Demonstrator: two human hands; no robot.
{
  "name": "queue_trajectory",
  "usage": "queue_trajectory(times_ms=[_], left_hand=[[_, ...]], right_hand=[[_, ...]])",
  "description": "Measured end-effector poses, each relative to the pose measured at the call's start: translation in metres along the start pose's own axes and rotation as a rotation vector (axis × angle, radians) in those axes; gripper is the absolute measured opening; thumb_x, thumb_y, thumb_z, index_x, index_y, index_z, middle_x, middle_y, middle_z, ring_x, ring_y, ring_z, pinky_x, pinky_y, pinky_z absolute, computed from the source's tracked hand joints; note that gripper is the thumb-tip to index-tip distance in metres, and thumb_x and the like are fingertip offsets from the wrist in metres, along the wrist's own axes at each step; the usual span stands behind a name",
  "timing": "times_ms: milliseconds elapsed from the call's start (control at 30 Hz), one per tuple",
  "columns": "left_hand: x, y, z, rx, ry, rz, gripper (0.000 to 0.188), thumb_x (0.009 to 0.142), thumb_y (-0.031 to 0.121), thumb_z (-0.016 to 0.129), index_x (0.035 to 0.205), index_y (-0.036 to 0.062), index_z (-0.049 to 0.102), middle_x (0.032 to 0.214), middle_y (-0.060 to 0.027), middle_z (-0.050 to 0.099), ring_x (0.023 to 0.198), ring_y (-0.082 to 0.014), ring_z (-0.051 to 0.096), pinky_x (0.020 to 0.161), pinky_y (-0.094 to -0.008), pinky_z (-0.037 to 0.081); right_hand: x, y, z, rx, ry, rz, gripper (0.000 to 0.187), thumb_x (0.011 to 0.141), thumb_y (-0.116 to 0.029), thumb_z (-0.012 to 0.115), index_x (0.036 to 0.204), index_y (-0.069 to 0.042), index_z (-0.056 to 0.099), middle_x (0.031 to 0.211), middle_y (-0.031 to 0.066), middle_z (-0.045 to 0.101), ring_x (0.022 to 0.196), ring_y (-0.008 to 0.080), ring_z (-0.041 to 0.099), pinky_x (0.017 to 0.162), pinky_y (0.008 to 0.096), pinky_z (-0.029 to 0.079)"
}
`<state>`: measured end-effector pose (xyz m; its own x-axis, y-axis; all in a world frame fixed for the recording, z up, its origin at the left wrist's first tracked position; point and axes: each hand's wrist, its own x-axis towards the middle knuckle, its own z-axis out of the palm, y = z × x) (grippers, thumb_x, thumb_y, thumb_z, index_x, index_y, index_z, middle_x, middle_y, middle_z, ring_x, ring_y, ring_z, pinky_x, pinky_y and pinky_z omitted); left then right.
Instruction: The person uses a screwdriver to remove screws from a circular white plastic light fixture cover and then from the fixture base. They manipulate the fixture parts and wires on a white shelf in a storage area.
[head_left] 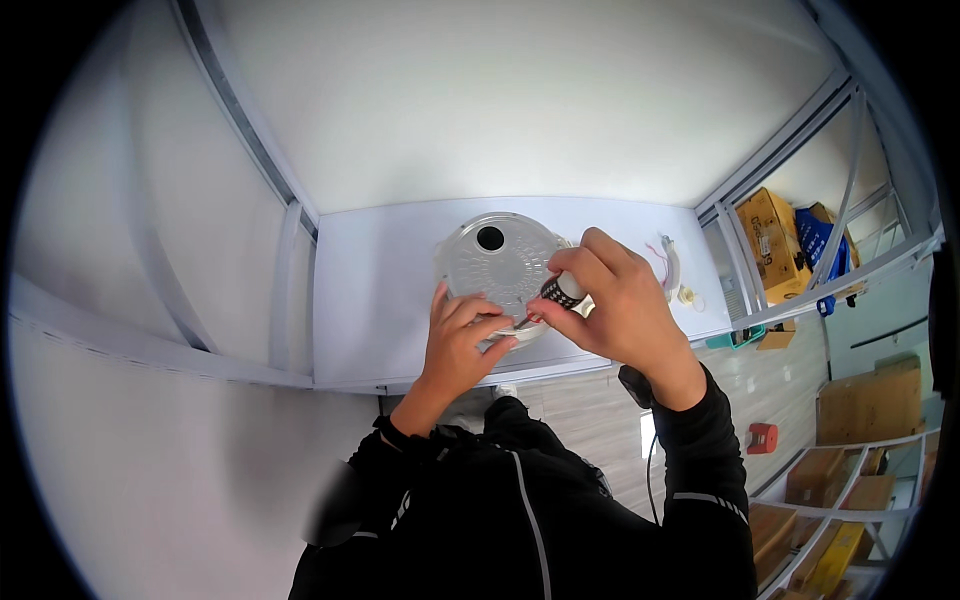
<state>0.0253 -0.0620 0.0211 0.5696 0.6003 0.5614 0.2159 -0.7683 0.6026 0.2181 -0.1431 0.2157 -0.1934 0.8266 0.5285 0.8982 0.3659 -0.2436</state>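
Observation:
A round silver metal cover (512,262) with an embossed pattern and one black round hole lies on the white table. At its near rim is my left hand (462,335), its fingers bent over the edge and its thumb close to the fingertips. My right hand (625,305) is wrapped round a screwdriver (562,289) with a black-and-white patterned handle. The screwdriver slants down and left, its shaft ending by the rim next to my left fingertips. Whether a screw sits under the tip cannot be seen; the fingers hide it.
Right of the cover, a curved pale part (671,262) with thin red wires and a small yellowish piece (688,296) lie on the table (375,290). White metal frame posts and panels enclose it. Cardboard boxes (770,240), shelves and a red stool (762,438) stand farther right.

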Motion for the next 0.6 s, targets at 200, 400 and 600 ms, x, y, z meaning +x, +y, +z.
queue_trajectory(times_ms=[200, 400, 600], left_hand=[[0.002, -0.003, -0.002, -0.022, 0.000, -0.024, 0.025, 0.079, 0.027, 0.091, 0.102, 0.0194, 0.085, 0.108, 0.0033, 0.070, 0.123, -0.0275, 0.065, 0.125, -0.0672, 0.025], [0.001, -0.001, -0.003, -0.062, 0.001, -0.032, 0.024, 0.079, 0.025, 0.091, 0.100, 0.0176, 0.085, 0.108, 0.0045, 0.069, 0.122, -0.0256, 0.064, 0.125, -0.0677, 0.025], [0.003, -0.004, -0.001, -0.054, -0.036, -0.037, 0.024, 0.078, 0.026, 0.092, 0.100, 0.0195, 0.085, 0.109, 0.0047, 0.070, 0.124, -0.0249, 0.065, 0.128, -0.0630, 0.023]], right_hand=[[0.016, -0.011, 0.001, -0.415, -0.140, 0.076, 0.046, 0.081, -0.039, 0.091, 0.092, -0.007, 0.061, 0.077, 0.0053, 0.058, 0.057, 0.0265, 0.059, 0.053, 0.0365, 0.047], [0.033, -0.014, -0.024, -0.107, -0.277, -0.064, 0.041, 0.084, -0.029, 0.086, 0.109, -0.005, 0.064, 0.100, 0.0095, 0.062, 0.082, 0.0303, 0.068, 0.067, 0.0397, 0.053], [0.035, -0.009, -0.031, -0.111, -0.387, -0.215, 0.018, 0.088, -0.010, 0.076, 0.101, -0.006, 0.065, 0.100, 0.0096, 0.059, 0.085, 0.0276, 0.067, 0.072, 0.0388, 0.054]])
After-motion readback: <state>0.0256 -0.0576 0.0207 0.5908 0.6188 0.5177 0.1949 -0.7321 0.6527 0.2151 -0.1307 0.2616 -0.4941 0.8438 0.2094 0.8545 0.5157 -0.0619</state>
